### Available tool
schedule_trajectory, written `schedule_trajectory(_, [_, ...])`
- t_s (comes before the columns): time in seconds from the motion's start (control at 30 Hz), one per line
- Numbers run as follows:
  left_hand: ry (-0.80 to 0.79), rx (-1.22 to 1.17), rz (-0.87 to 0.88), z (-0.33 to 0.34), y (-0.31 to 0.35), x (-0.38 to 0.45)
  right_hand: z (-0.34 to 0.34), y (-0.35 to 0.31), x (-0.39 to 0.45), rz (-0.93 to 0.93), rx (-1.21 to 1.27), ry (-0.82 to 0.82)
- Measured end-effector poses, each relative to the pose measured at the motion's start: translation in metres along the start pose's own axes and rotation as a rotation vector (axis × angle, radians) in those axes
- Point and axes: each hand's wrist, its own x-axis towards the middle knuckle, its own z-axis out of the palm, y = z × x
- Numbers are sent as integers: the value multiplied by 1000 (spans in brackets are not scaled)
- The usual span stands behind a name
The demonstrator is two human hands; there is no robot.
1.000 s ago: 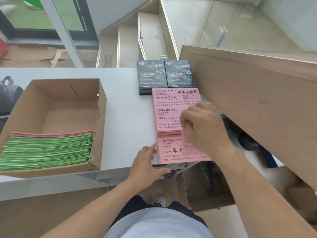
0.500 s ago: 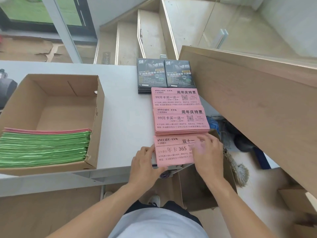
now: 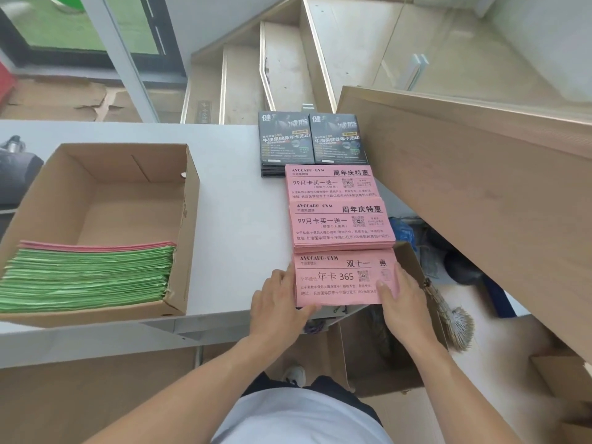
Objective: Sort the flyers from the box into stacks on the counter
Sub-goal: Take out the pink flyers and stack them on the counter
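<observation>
A cardboard box [image 3: 189,225] stands on the white counter [image 3: 237,225], holding a thick pile of green flyers [image 3: 86,277] with a few pink sheets [image 3: 96,245] on top at its far edge. To its right lie three pink flyer stacks in a row: far [image 3: 333,182], middle [image 3: 341,225] and near [image 3: 342,278]. Two black flyer stacks [image 3: 285,139] sit behind them. My left hand [image 3: 278,302] presses flat against the near stack's left edge. My right hand [image 3: 400,299] rests with straight fingers on its right side.
A slanted wooden panel [image 3: 464,174] rises on the right, close to the pink stacks. Below the counter edge are an open carton [image 3: 413,264], a straw brush [image 3: 455,322] and dark bags. Stairs [image 3: 282,68] lie beyond the counter.
My right hand moved from the middle pink stack down to the near one, which now shows a different top flyer. Both hands settled against that stack's sides.
</observation>
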Motion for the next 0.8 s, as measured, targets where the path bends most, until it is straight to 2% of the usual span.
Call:
schedule_trajectory(0.07, [-52,-63,-18,-8,4,-4,-5,-12,-3,-6,-42,105])
schedule_trajectory(0.13, [-89,-220,-61,-23,5,-11,-10,-37,-9,-102,32,240])
schedule_trajectory(0.2, [-18,-342,-27,-45,1,-21,-7,-75,-18,-237,153,256])
schedule_trajectory(0.33, [402,-449,124,-105,-30,-35,33,-172,-30,-609,226,89])
schedule_trajectory(0.43, [637,-403,26,-151,-67,-33,62,-245,-38,-858,206,-78])
schedule_trajectory(0.53, [704,-229,-119,-188,-114,-30,86,-307,-45,-998,70,-255])
schedule_trajectory(0.63, [732,-25,-191,-212,-158,-29,105,-351,-43,-982,-88,-376])
schedule_trajectory(0.8, [672,93,-209,-237,-198,-24,120,-385,-34,-933,-278,-534])
